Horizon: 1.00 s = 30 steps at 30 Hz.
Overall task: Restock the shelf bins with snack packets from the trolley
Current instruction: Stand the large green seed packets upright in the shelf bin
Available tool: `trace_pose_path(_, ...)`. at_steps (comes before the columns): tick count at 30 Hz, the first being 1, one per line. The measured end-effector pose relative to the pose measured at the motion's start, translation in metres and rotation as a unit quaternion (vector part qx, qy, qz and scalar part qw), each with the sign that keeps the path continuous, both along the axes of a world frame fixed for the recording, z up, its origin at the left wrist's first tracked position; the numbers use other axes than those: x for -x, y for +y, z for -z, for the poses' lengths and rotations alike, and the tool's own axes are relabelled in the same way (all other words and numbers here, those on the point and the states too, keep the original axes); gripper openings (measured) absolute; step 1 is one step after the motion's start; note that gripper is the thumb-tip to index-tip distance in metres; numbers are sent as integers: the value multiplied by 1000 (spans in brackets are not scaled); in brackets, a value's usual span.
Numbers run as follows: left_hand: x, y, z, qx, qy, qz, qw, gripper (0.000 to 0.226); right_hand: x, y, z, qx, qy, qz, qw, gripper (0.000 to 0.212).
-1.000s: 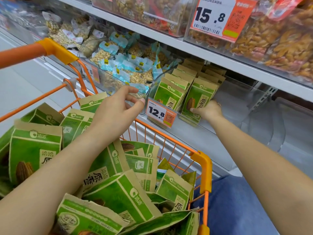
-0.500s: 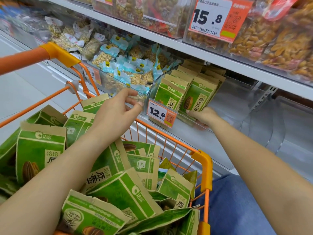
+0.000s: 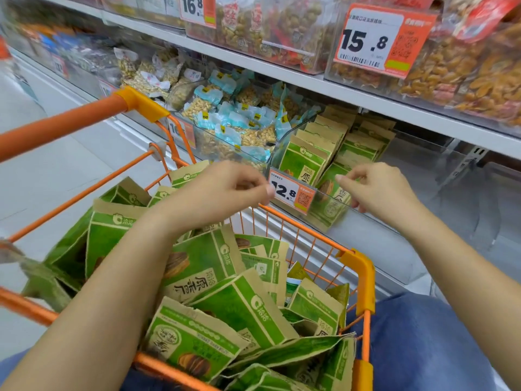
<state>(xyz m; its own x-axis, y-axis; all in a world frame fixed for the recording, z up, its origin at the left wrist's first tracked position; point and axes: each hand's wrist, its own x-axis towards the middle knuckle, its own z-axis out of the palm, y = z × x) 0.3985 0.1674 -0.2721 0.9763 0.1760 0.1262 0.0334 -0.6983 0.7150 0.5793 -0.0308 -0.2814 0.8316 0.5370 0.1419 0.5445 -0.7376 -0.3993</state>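
The orange trolley (image 3: 363, 280), near, holds many green snack packets (image 3: 236, 303). The far clear bin (image 3: 329, 198) is half stocked. Both hands have pulled back from it: left hand (image 3: 222, 190) and right hand (image 3: 380, 187) loosely curled, empty, ready for another packet.

The packets (image 3: 239, 306) look like matt kraft paper – green-printed, creased. The trolley (image 3: 363, 280) is orange-coated wire with smooth plastic corners; the bin (image 3: 329, 198) is clear, glossy plastic.
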Motion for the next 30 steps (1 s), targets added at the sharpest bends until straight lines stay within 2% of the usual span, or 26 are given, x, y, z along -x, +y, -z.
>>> trace_pose_path(3,23,9,-28,-44,-61,-42,996,29,47,13,-3,-21,77,-118,990,32)
trace_pose_path(6,53,25,-38,-82,-51,-84,992,32,89,30,-12,-22,211,-243,947,60)
trace_pose_path(8,71,27,-35,-40,-7,-63,997,32,108,34,-16,27,276,-328,903,68)
trace_pose_path(9,76,26,-31,-7,16,-42,999,34,115,35,-16,58,284,-371,882,64)
trace_pose_path(11,81,21,-20,53,45,-22,997,39,122,35,-12,99,261,-445,851,51)
trace_pose_path(12,81,18,-15,68,53,-20,996,40,122,36,-7,102,241,-457,850,47)
trace_pose_path(14,79,13,-4,49,60,-16,997,40,118,37,-2,51,201,-421,883,46)
trace_pose_path(16,76,10,4,8,67,-28,997,41,108,36,-2,-73,195,-334,919,44)
trace_pose_path(19,67,2,4,48,60,-36,996,48,89,30,-12,-243,252,-196,916,37)
trace_pose_path(21,60,-5,2,113,77,3,991,43,82,25,-18,-288,236,-158,915,36)
trace_pose_path(24,49,-14,2,189,93,36,977,37,77,17,-20,-305,216,-126,919,40)
trace_pose_path(26,41,-18,6,236,80,33,968,39,74,11,-17,-343,255,-94,899,37)
trace_pose_path(27,37,-21,8,258,74,27,963,37,73,8,-15,-375,313,-75,869,34)
trace_pose_path(29,28,-28,12,289,52,9,956,28,74,1,-8,-425,441,-64,787,40)
trace_pose_path(30,24,-31,14,296,39,2,954,26,78,-3,-3,-418,480,-76,768,44)
